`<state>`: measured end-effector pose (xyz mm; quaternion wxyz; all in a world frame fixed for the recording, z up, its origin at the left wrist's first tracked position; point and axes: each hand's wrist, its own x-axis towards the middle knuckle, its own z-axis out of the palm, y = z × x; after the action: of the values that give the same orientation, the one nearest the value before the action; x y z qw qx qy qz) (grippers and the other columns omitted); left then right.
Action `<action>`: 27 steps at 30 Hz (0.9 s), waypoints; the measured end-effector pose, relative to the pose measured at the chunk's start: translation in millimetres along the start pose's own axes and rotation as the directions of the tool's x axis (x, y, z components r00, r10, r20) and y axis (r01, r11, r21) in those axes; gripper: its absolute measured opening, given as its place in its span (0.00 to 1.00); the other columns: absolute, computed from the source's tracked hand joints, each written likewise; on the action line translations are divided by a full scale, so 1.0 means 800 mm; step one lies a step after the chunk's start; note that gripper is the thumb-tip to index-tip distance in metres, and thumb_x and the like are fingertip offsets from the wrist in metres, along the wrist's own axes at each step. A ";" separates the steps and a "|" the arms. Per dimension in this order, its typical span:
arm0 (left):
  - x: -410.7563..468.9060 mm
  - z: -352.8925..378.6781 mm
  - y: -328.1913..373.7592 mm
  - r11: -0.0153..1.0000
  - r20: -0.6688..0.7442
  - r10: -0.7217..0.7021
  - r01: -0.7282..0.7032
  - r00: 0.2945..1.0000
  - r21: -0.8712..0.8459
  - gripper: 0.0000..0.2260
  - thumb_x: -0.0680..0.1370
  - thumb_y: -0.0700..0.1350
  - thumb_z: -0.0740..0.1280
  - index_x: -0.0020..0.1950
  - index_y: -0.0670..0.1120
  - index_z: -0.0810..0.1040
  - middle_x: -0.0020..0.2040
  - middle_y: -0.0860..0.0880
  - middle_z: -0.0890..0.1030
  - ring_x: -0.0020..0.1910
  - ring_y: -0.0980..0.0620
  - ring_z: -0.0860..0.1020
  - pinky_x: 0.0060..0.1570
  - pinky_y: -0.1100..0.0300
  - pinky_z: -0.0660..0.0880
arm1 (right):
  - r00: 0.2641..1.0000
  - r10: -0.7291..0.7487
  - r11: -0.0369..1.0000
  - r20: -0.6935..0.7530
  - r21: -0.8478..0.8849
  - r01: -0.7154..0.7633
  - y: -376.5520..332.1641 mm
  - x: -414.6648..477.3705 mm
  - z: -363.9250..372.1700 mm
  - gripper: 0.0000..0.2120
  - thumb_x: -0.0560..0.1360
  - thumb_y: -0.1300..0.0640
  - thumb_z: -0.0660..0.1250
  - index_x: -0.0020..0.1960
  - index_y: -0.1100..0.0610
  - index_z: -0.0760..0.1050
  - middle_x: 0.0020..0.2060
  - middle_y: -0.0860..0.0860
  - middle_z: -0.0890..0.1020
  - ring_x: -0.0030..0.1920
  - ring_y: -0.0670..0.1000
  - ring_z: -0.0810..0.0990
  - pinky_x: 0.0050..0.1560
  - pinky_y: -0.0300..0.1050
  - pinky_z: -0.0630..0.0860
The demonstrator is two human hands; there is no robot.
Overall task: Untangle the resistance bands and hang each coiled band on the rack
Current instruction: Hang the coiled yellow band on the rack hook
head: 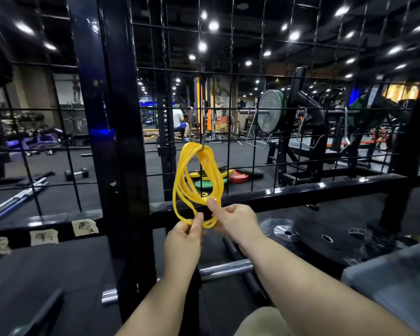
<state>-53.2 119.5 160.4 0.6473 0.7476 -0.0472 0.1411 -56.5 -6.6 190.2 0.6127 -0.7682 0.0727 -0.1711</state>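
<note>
A yellow resistance band, coiled in several loops, hangs from a metal hook on the black wire-grid rack. My left hand pinches the lowest loops between thumb and fingers. My right hand holds the bottom of the coil from the right, its index finger stretched up along the loops. Both hands meet at the coil's lower end, just below the rack's bottom rail.
A thick black upright post stands left of the coil. Black weight plates and a chrome bar lie below on the right. A grey bin sits at the lower right. Coloured plates lie on the floor behind the grid.
</note>
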 end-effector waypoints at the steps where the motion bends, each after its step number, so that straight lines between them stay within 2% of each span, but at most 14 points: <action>1: -0.002 0.001 -0.001 1.000 0.015 -0.007 0.007 1.000 -0.003 0.17 0.79 0.56 0.64 0.38 0.47 0.80 0.33 0.49 0.83 0.34 0.48 0.81 0.44 0.48 0.80 | 1.000 0.000 1.000 0.005 -0.008 0.000 0.001 -0.001 -0.001 0.32 0.54 0.24 0.69 0.32 0.55 0.81 0.31 0.51 0.85 0.39 0.53 0.86 0.54 0.58 0.80; 4: -0.007 0.008 -0.010 0.999 0.080 -0.028 0.029 0.996 -0.022 0.15 0.80 0.55 0.63 0.39 0.49 0.80 0.34 0.49 0.83 0.34 0.50 0.80 0.43 0.49 0.78 | 1.000 -0.027 0.996 -0.012 -0.089 0.026 0.009 -0.006 -0.007 0.28 0.63 0.29 0.70 0.35 0.56 0.80 0.30 0.49 0.85 0.36 0.51 0.85 0.53 0.57 0.80; 7: -0.006 0.021 -0.022 0.999 0.140 -0.048 0.047 0.989 0.013 0.17 0.79 0.57 0.62 0.38 0.47 0.79 0.34 0.47 0.83 0.33 0.48 0.78 0.42 0.48 0.77 | 0.997 -0.061 0.979 -0.043 -0.200 0.052 0.015 -0.009 -0.017 0.24 0.71 0.33 0.68 0.35 0.55 0.79 0.30 0.49 0.84 0.35 0.49 0.83 0.50 0.53 0.80; 11: -0.004 0.053 -0.029 0.994 0.225 -0.102 0.090 0.969 0.064 0.20 0.79 0.60 0.61 0.39 0.45 0.77 0.33 0.47 0.81 0.33 0.47 0.77 0.42 0.50 0.76 | 0.990 -0.090 0.960 -0.107 -0.275 0.058 0.016 -0.016 -0.044 0.27 0.75 0.34 0.63 0.38 0.58 0.81 0.34 0.52 0.85 0.39 0.53 0.82 0.49 0.51 0.78; 15: -0.012 0.106 -0.018 0.989 0.361 -0.112 0.068 0.926 0.131 0.19 0.80 0.59 0.59 0.38 0.48 0.77 0.34 0.48 0.80 0.34 0.48 0.77 0.41 0.53 0.74 | 0.981 0.002 0.974 -0.193 -0.222 -0.046 0.042 -0.020 -0.090 0.27 0.75 0.33 0.62 0.35 0.55 0.80 0.32 0.49 0.85 0.40 0.55 0.84 0.52 0.57 0.80; 17: -0.023 0.138 -0.006 0.994 0.421 -0.076 0.037 0.904 0.099 0.18 0.81 0.57 0.60 0.38 0.47 0.77 0.33 0.49 0.79 0.32 0.50 0.76 0.38 0.56 0.75 | 0.963 0.040 0.970 -0.266 -0.222 -0.101 0.056 -0.027 -0.124 0.27 0.74 0.32 0.61 0.34 0.55 0.80 0.31 0.49 0.85 0.40 0.56 0.84 0.52 0.57 0.80; 19: -0.040 0.175 0.004 0.998 0.518 -0.029 0.001 0.855 0.055 0.18 0.81 0.56 0.61 0.43 0.44 0.79 0.35 0.48 0.79 0.33 0.51 0.77 0.37 0.59 0.74 | 0.937 0.067 0.966 -0.342 -0.211 -0.146 0.073 -0.035 -0.163 0.27 0.75 0.32 0.61 0.36 0.55 0.80 0.31 0.50 0.84 0.39 0.55 0.84 0.51 0.56 0.80; 21: -0.060 0.215 0.011 0.998 0.599 -0.011 -0.027 0.800 0.056 0.21 0.79 0.61 0.60 0.50 0.44 0.81 0.39 0.46 0.81 0.40 0.47 0.79 0.44 0.55 0.75 | 0.912 0.100 0.949 -0.398 -0.239 -0.208 0.090 -0.050 -0.203 0.30 0.73 0.29 0.58 0.37 0.55 0.80 0.32 0.51 0.84 0.39 0.54 0.84 0.51 0.54 0.80; 23: -0.084 0.261 0.016 0.998 0.662 -0.029 -0.019 0.749 0.065 0.21 0.78 0.63 0.59 0.50 0.48 0.81 0.44 0.45 0.83 0.45 0.44 0.80 0.49 0.51 0.76 | 0.870 0.139 0.943 -0.473 -0.204 -0.262 0.108 -0.066 -0.247 0.35 0.68 0.26 0.55 0.38 0.57 0.81 0.33 0.53 0.84 0.40 0.56 0.84 0.50 0.56 0.80; 25: -0.118 0.313 0.021 0.998 0.736 -0.038 -0.007 0.676 0.058 0.20 0.78 0.63 0.58 0.47 0.48 0.80 0.45 0.46 0.84 0.47 0.44 0.81 0.53 0.49 0.77 | 0.801 0.173 0.934 -0.573 -0.162 -0.318 0.128 -0.090 -0.297 0.29 0.75 0.32 0.57 0.40 0.56 0.80 0.32 0.50 0.83 0.38 0.52 0.82 0.46 0.48 0.78; 27: -0.160 0.365 0.030 0.997 0.816 -0.038 -0.030 0.577 0.067 0.23 0.76 0.66 0.57 0.50 0.49 0.80 0.48 0.46 0.84 0.50 0.43 0.81 0.56 0.48 0.76 | 0.740 0.168 0.906 -0.652 -0.193 -0.376 0.141 -0.124 -0.352 0.23 0.81 0.41 0.56 0.40 0.55 0.78 0.32 0.47 0.80 0.37 0.49 0.79 0.37 0.43 0.70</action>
<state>-138.0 -185.5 113.0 0.5257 0.7520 -0.3325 -0.2181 -236.6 -259.4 117.6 0.4430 -0.7360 0.4091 -0.3078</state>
